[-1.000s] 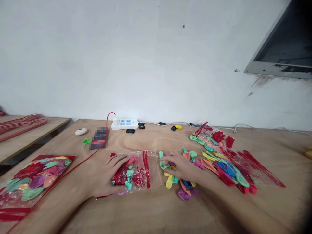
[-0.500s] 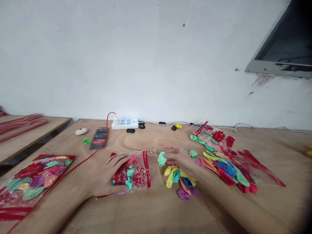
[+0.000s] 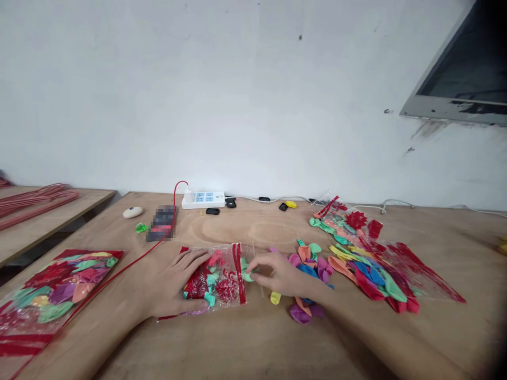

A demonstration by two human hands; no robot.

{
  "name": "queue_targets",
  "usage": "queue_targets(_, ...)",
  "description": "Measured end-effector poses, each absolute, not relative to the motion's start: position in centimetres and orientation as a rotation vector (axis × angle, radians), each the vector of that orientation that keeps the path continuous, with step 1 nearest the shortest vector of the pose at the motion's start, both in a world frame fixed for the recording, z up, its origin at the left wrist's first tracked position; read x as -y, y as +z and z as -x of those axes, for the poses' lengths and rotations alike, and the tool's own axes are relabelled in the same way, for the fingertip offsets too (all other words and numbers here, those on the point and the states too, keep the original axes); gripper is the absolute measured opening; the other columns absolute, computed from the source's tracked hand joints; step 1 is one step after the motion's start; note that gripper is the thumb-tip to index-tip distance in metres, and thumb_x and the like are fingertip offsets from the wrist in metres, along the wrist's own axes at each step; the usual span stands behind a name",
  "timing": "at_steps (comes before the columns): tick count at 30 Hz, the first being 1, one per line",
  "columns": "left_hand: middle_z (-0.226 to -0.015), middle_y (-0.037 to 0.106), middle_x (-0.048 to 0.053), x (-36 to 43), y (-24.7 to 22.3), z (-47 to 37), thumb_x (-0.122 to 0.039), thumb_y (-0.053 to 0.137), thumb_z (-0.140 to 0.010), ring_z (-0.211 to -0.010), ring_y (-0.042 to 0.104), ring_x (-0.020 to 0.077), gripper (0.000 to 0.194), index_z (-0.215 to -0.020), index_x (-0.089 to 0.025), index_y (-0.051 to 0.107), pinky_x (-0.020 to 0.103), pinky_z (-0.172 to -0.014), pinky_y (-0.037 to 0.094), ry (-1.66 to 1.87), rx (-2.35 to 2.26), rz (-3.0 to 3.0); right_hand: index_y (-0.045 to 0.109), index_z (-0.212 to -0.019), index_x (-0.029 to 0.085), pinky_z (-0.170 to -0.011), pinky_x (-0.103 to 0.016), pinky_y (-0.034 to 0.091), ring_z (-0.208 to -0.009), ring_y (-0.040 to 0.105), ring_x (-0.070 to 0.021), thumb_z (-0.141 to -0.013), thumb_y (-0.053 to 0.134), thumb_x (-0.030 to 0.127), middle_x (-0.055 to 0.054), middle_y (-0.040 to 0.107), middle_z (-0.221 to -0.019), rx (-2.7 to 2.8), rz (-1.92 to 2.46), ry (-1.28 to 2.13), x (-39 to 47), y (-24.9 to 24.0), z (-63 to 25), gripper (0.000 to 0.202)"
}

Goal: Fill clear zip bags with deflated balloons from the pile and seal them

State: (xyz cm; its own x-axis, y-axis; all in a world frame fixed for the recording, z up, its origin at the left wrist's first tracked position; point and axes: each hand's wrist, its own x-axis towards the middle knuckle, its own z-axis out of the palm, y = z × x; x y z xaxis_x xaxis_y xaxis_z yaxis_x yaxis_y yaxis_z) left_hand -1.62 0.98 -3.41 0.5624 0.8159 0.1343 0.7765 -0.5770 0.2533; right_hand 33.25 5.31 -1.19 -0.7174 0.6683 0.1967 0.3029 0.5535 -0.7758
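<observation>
My left hand lies flat with spread fingers on a clear plastic bag printed in red, with several balloons inside. At the bag's right-hand end, my right hand pinches a mint-green balloon, whose far part reaches into the bag's mouth. Loose balloons lie under and beside my right hand: a yellow one partly hidden by it, a purple one nearer me, and several orange, blue and pink ones.
A filled balloon bag lies left and an opened bag with balloons spilling out lies right. Behind are a power strip, a blurred-out phone with a red cable, a white oval object and small black pieces along the wall.
My right hand has moved left with the mint-green balloon, from above the loose pile to the bag's open end. My left hand stays on the bag.
</observation>
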Motion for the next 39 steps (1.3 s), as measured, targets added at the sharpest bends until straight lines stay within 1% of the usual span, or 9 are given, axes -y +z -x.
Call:
queue_targets(4, -0.169, 0.039, 0.01, -0.9, -3.5, 1.5, -0.077, 0.073, -0.084, -0.144, 0.049, 0.0417, 0.106, -0.169, -0.034, 0.027, 0.058, -0.12, 0.043, 0.353, -1.363, -2.623, 0.077, -0.105, 0.022, -0.093, -0.033, 0.051, -0.094, 0.069, -0.0179, -0.097, 0.063, 0.014, -0.003, 0.077, -0.1, 2.571, 0.579, 0.795, -5.2, -2.1, -33.6, 0.018)
queue_targets(7, -0.169, 0.038, 0.011, -1.0, -3.7, 1.6, -0.076, 0.074, -0.084, -0.145, 0.049, 0.0417, 0.107, -0.169, -0.033, 0.025, 0.058, -0.119, 0.043, 0.347, -1.353, -2.634, 0.076, -0.108, 0.022, -0.097, -0.033, 0.05, -0.1, 0.068, -0.0187, -0.096, 0.062, 0.01, -0.003, 0.077, -0.104, 2.603, 0.486, 0.74, -5.1, -2.4, -33.8, 0.022)
queue_targets(11, -0.171, 0.036, 0.011, -1.1, -4.0, 1.8, -0.076, 0.073, -0.085, -0.148, 0.046, 0.0418, 0.107, -0.169, -0.033, 0.024, 0.058, -0.12, 0.043, 0.361, -1.348, -2.636, 0.073, -0.113, 0.023, -0.096, -0.034, 0.049, -0.098, 0.068, -0.0184, -0.097, 0.062, 0.013, -0.003, 0.076, -0.104, 2.453, 0.496, 0.619, -4.8, -1.8, -34.0, 0.022)
queue_targets(17, -0.172, 0.034, 0.011, -1.2, -4.2, 2.0, -0.079, 0.07, -0.086, -0.149, 0.045, 0.0423, 0.108, -0.17, -0.033, 0.02, 0.06, -0.122, 0.041, 0.309, -1.352, -2.624, 0.074, -0.103, 0.021, -0.087, -0.033, 0.049, -0.091, 0.067, -0.0178, -0.096, 0.063, 0.014, -0.003, 0.076, -0.098, 2.43, 0.579, 0.541, -5.3, -0.8, -34.3, 0.014)
queue_targets(23, -0.172, 0.035, 0.011, -1.3, -4.6, 2.1, -0.076, 0.073, -0.086, -0.151, 0.043, 0.0417, 0.107, -0.17, -0.034, 0.022, 0.06, -0.123, 0.04, 0.388, -1.318, -2.607, 0.076, -0.1, 0.022, -0.095, -0.035, 0.046, -0.096, 0.067, -0.0168, -0.101, 0.064, 0.019, -0.001, 0.077, -0.099, 2.623, 0.526, 0.518, -5.1, -1.5, -34.1, 0.013)
queue_targets(28, -0.172, 0.033, 0.01, -1.2, -4.7, 2.1, -0.075, 0.073, -0.086, -0.152, 0.041, 0.042, 0.106, -0.17, -0.034, 0.022, 0.061, -0.124, 0.039, 0.359, -1.336, -2.593, 0.077, -0.107, 0.021, -0.102, -0.038, 0.047, -0.107, 0.067, -0.0195, -0.106, 0.059, 0.023, -0.004, 0.077, -0.115, 2.729, 0.398, 0.421, -5.1, -2.2, -33.9, 0.018)
queue_targets(32, -0.172, 0.034, 0.011, -1.2, -4.6, 2.1, -0.075, 0.073, -0.086, -0.152, 0.041, 0.041, 0.106, -0.169, -0.033, 0.023, 0.06, -0.125, 0.039, 0.352, -1.333, -2.599, 0.076, -0.116, 0.019, -0.112, -0.039, 0.047, -0.12, 0.065, -0.021, -0.109, 0.053, 0.024, -0.008, 0.075, -0.124, 2.784, 0.319, 0.361, -6.5, -3.0, -33.0, 0.024)
queue_targets(36, -0.171, 0.036, 0.012, -1.2, -4.4, 2.0, -0.074, 0.074, -0.085, -0.15, 0.043, 0.0417, 0.108, -0.17, -0.032, 0.021, 0.06, -0.123, 0.039, 0.378, -1.322, -2.612, 0.071, -0.127, 0.016, -0.124, -0.043, 0.04, -0.135, 0.059, -0.0235, -0.105, 0.058, 0.019, -0.011, 0.07, -0.137, 2.837, 0.247, 0.362, -8.3, -3.5, -30.0, 0.026)
queue_targets(39, -0.169, 0.039, 0.012, -1.1, -4.0, 1.8, -0.074, 0.074, -0.085, -0.147, 0.046, 0.0409, 0.108, -0.17, -0.033, 0.022, 0.058, -0.122, 0.041, 0.393, -1.321, -2.627, 0.069, -0.132, 0.021, -0.124, -0.041, 0.04, -0.136, 0.059, -0.0232, -0.099, 0.066, 0.015, -0.008, 0.068, -0.139, 2.828, 0.269, 0.455, -8.7, -3.2, -26.8, 0.033)
